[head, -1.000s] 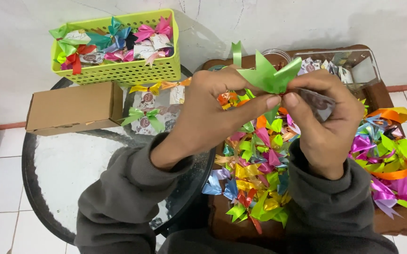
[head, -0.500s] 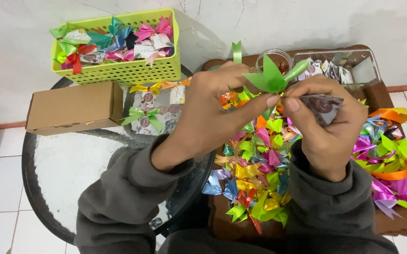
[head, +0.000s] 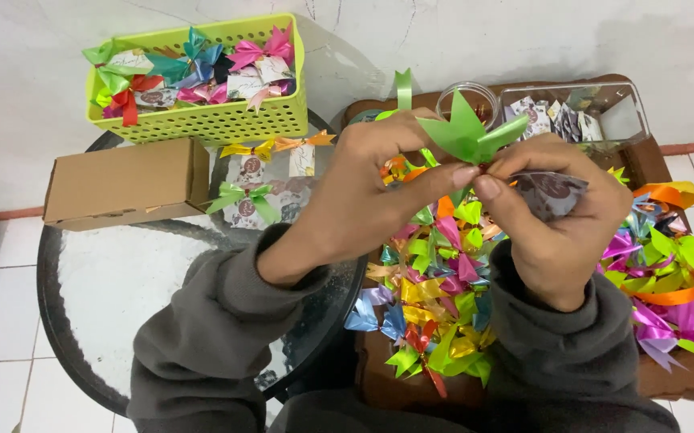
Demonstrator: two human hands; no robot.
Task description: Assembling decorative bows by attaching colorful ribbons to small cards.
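My left hand (head: 371,200) pinches the knot of a green ribbon bow (head: 463,132) between thumb and forefinger. My right hand (head: 556,216) meets it at the same knot and also holds a small dark printed packet (head: 551,192) against the palm. Both hands hover over a brown tray (head: 684,377) heaped with several coloured ribbon bows (head: 443,297). Grey sleeves cover both forearms.
A lime-green plastic basket (head: 211,120) of bowed packets stands at the back left. A closed cardboard box (head: 126,180) lies on the round glass table (head: 114,281). Two bowed packets (head: 263,180) lie beside it. A clear plastic box (head: 596,112) and a clear cup (head: 467,100) stand behind the tray.
The green bow has turned in my fingers and its loops now point up and to the right. My right hand has opened slightly, and the dark packet shows.
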